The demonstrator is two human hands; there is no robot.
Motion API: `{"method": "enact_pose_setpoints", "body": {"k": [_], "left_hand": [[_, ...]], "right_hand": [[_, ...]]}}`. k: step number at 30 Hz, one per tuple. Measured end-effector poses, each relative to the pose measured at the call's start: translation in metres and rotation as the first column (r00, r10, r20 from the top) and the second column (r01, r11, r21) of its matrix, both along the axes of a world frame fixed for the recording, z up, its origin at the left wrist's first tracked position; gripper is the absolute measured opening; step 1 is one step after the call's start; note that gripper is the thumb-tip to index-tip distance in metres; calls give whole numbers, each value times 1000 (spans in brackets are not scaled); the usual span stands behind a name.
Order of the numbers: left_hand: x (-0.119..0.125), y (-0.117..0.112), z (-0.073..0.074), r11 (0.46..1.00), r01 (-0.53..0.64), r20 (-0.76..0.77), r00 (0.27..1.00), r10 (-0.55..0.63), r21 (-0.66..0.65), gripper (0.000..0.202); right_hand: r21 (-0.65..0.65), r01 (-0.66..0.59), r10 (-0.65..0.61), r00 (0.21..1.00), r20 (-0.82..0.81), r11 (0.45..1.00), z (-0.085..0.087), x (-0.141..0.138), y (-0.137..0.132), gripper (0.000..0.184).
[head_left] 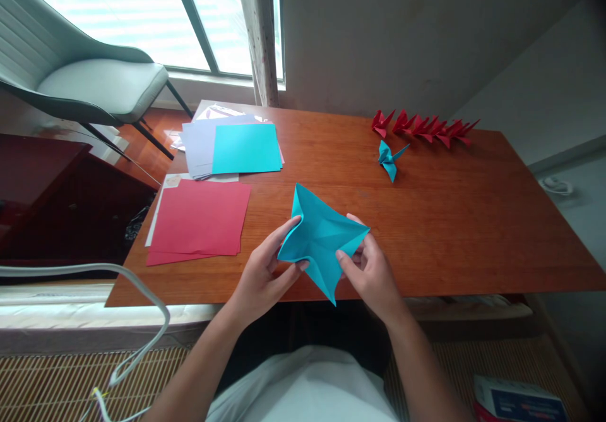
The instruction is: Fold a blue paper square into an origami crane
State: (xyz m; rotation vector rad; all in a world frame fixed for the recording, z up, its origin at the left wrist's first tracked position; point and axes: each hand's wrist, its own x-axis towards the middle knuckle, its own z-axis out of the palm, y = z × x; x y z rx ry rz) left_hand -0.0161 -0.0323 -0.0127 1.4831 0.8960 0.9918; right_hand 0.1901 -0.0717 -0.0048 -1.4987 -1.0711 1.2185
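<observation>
I hold a half-folded teal paper sheet (318,237) above the front edge of the wooden table (440,220). My left hand (263,275) pinches its left corner between thumb and fingers. My right hand (369,269) pinches the right corner the same way. The paper bulges into a creased four-pointed shape, one point up and one down. Both hands are closed on the paper.
A stack of red sheets (199,220) lies at the left, with a teal sheet (246,148) on pale sheets behind it. A finished teal crane (389,159) and a row of red cranes (426,125) sit at the back. A grey chair (95,84) stands by the window; a white cable (142,295) hangs at the left.
</observation>
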Motion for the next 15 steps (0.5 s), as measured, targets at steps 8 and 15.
{"method": "enact_pose_setpoints", "body": {"k": [8, 15], "left_hand": [[-2, 1, -5, 998, -60, 4, 998, 60, 3, 65], [0, 0, -3, 995, -100, 2, 995, 100, 5, 65]], "right_hand": [[-35, -59, 65, 974, 217, 998, 7, 12, -6, 24], [99, -26, -17, 910, 414, 995, 8, 3, -12, 19]]}}
